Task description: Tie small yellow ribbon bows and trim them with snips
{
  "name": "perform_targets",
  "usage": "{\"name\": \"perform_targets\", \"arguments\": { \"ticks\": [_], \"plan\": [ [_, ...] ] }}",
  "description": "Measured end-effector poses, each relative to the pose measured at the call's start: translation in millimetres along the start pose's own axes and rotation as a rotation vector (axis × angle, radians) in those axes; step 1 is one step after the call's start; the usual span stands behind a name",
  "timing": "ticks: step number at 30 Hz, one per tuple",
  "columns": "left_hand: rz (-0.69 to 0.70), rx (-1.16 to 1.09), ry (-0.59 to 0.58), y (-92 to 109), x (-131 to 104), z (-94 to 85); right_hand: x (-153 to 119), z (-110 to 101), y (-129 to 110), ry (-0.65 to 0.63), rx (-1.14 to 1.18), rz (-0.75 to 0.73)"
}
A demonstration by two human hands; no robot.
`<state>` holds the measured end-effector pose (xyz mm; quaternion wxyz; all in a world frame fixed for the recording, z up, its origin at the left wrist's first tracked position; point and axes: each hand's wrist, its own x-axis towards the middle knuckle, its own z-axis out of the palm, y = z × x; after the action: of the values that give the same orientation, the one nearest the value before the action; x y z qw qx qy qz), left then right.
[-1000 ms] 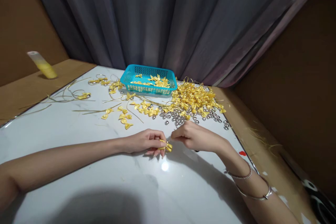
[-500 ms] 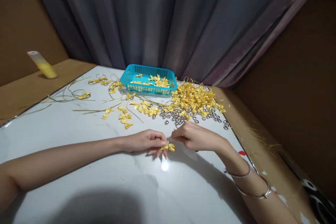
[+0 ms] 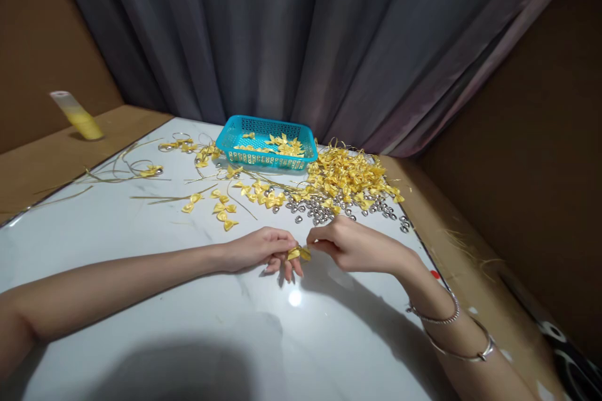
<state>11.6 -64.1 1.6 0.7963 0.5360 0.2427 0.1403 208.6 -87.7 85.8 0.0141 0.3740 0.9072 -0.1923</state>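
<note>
A small yellow ribbon bow (image 3: 299, 253) is pinched between the thumb and forefinger of my left hand (image 3: 263, 249), the other fingers spread below it. My right hand (image 3: 350, 244) is at the bow's right side with thumb and forefinger pressed together. What sits in that pinch is too small to make out. Beyond my hands lie loose silver beads (image 3: 316, 208) and a heap of yellow bows with gold cord (image 3: 350, 172). Several single bows (image 3: 224, 208) are to the left.
A blue-green plastic basket (image 3: 269, 160) with yellow bows in it stands at the back, before a grey curtain (image 3: 263, 31). Gold cords (image 3: 126, 166) lie at the left. A tilted-looking yellow and clear container (image 3: 78, 116) stands far left. Scissors (image 3: 564, 344) lie at the right edge.
The bow has been raised slightly and turned in my left fingers. My right forearm and wrist have shifted a little to the right, its fingertips staying by the bow.
</note>
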Motion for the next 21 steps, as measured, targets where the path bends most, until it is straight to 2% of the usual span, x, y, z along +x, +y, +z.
{"name": "perform_targets", "arguments": {
  "ticks": [7,21],
  "plan": [
    [0.039,-0.053,-0.011,0.4,-0.6,-0.3,1.5,0.1,1.2,0.025,0.014,0.014],
    [0.007,-0.118,-0.056,4.0,-2.5,-1.5,5.8,4.7,0.4,0.040,0.043,0.026]
  ]
}}
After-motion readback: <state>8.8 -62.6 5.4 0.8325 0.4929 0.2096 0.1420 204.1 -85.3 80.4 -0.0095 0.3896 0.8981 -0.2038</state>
